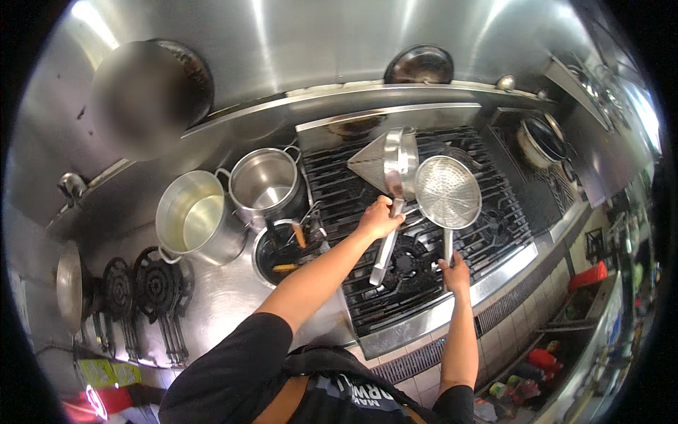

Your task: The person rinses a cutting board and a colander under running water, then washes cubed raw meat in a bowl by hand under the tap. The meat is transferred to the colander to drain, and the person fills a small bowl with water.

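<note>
My left hand (381, 219) is closed on the handle of a steel conical strainer (367, 162), whose cone points left over the black grate (332, 201) of the stove. Farther right, a round perforated steel skimmer (448, 191) extends over the burners, its handle held in my right hand (453, 272) near the stove's front edge. The conical strainer's long handle runs past my fingers toward the front burners.
Two tall pots (198, 219) (261, 180) stand left of the stove, behind a round well (265, 254) holding utensils. Cast-iron burner rings (152, 279) lie farther left. A dark pot (537, 148) sits on the right-hand range. Pans lean along the steel back wall (318, 49).
</note>
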Demonstrator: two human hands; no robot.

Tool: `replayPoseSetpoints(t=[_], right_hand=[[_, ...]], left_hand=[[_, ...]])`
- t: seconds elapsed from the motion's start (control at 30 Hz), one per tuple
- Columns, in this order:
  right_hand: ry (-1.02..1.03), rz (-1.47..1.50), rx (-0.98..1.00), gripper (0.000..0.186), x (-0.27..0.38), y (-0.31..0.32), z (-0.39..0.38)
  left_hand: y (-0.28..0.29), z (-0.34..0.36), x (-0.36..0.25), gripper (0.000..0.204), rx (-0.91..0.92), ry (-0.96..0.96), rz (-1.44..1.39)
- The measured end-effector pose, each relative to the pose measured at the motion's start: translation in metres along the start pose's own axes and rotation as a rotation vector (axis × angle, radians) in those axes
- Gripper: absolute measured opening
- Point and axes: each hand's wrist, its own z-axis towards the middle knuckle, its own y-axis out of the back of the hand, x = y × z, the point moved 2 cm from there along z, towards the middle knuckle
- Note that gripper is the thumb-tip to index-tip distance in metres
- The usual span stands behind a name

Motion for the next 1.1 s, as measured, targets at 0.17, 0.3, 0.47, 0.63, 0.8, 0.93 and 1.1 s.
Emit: replayPoseSetpoints(t=[0.17,0.3,0.47,0.63,0.8,0.93,1.1], right_hand=[[0.007,-0.118,-0.159,0.053,-0.024,0.006,-0.003],[0.365,-0.181,-0.567,0.035,0.026,0.009,-0.016],[0.520,0.244,-0.339,0.017,0.197,-0.022,-0.069],[0.486,0.658,0.119,0.019,0.307,-0.151,0.004],[0.715,0.174,0.055,0.032,0.393,-0.240,0.069],[0.705,-0.303,0.127,0.033,0.436,-0.291,0.107],[0.668,-0.685,0.239,0.031,0.443,-0.339,0.141]], left_hand=[[0.131,-0.051,0.086,0.027,-0.503,-0.072,-0.343],[0.251,-0.110,0.266,0.046,-0.726,0.582,-0.540],[0.256,-0.127,0.280,0.090,-0.617,0.839,-0.835],[0.249,-0.099,0.329,0.043,-0.653,0.679,-1.234],[0.231,-0.117,0.333,0.028,-0.534,0.491,-1.189],[0.224,-0.132,0.316,0.044,-0.471,0.560,-1.121],[0.256,-0.104,0.272,0.066,-0.390,0.821,-0.847]])
